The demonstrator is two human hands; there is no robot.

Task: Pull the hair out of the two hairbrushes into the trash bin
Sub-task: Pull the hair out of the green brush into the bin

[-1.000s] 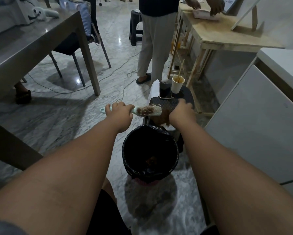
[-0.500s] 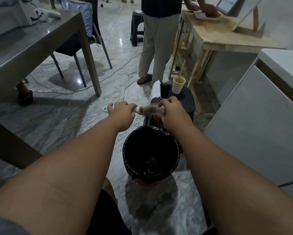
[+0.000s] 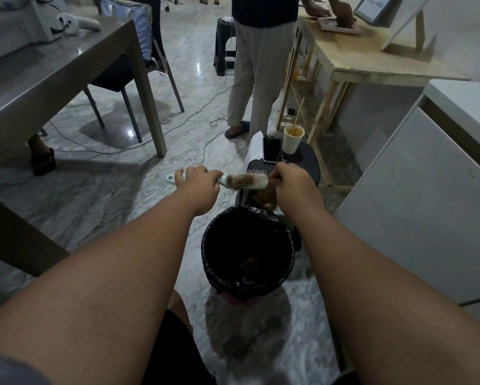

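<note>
Right hand (image 3: 291,183) shifted from the bristles to the far tip of the white round hairbrush (image 3: 250,182), fingers curled — on hair or on the tip, cannot tell. Left hand (image 3: 198,182) grips the handle; brush level above the trash bin's (image 3: 204,245) far rim, brown hair (image 3: 237,179) lodged in its bristles — pulling judged unfinished.

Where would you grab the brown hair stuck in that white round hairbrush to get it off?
Pinch the brown hair tuft where it bunches on the bristles near the handle end of the white round hairbrush. Come from the tip side with the right hand, since the left hand grips the handle.
</note>
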